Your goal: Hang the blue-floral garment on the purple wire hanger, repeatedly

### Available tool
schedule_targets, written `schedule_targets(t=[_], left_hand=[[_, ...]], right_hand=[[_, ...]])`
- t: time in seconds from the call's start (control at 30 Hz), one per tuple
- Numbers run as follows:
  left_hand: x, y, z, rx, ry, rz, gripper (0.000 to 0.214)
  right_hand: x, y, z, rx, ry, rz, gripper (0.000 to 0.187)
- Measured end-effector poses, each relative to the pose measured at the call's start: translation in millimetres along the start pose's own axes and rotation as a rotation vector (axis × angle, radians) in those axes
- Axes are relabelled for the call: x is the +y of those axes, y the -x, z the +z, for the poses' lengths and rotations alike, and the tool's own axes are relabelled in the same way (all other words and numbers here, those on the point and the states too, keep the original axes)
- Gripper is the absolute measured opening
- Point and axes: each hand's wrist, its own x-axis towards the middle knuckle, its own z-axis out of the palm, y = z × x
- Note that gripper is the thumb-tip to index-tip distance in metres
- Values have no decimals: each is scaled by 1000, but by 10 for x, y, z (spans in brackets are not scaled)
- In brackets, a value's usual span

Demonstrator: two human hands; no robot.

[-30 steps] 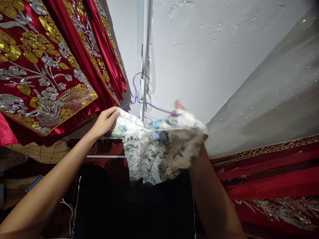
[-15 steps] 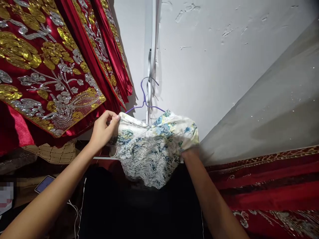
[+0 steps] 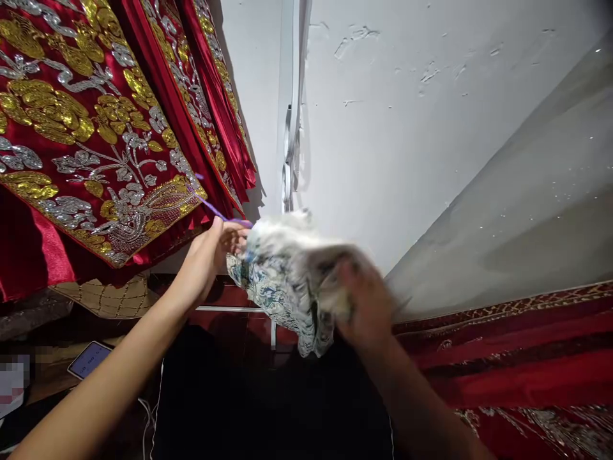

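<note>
Left hand (image 3: 209,252) pinched shut on purple hanger (image 3: 211,207), right hand (image 3: 366,303), blurred, fist closed on bunched floral garment (image 3: 282,281), garment mid-air between hands, before white wall (image 3: 407,128), red cloth (image 3: 86,128) at left

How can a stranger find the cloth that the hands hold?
Start at the white wall in the middle. Just below it, the left hand and the right hand bunch a small garment. Unlike the red, gold-embroidered fabrics around it, it is pale with blue-green print.
</note>
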Motion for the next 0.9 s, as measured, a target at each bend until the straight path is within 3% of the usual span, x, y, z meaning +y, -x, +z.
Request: schedule_targets(t=[0.1,0.17,0.23,0.3,0.37,0.43,0.5,0.6,0.7,0.77,0.83,0.9], left_hand=[[117,178,35,-94,223,-303,54],[162,319,2,-132,256,-417,40],[188,477,-56,-240,203,-464,32],[217,625,-131,-402,67,-460,29],[265,729,-231,-529,-111,-425,29],[341,768,-358,-563,-251,-405,32],[436,751,-500,-559,-309,-418,33],[544,692,-687,-593,-270,-461,35],[516,651,-797,-678,-133,-532,38],[428,635,-836,-674,-27,-575,39],[329,615,-856,-583,66,-603,40],[260,585,-846,-479,159,-636,37]], right_hand=[[146,329,149,-441,47,-276,44],[234,430,90,-641,28,-316,47],[328,412,-75,-587,54,-210,37],[439,305,-285,-373,173,-126,30],[559,166,-467,-140,353,-129,38],[667,43,-569,-13,525,-159,58],[741,-45,-577,-37,580,-169,70],[768,-139,-477,-166,516,-194,66],[738,-241,-402,-156,441,-219,65],[728,-307,-423,-172,341,-124,59],[737,-341,-489,-221,244,16,38],[750,-322,-571,-230,170,113,36]])
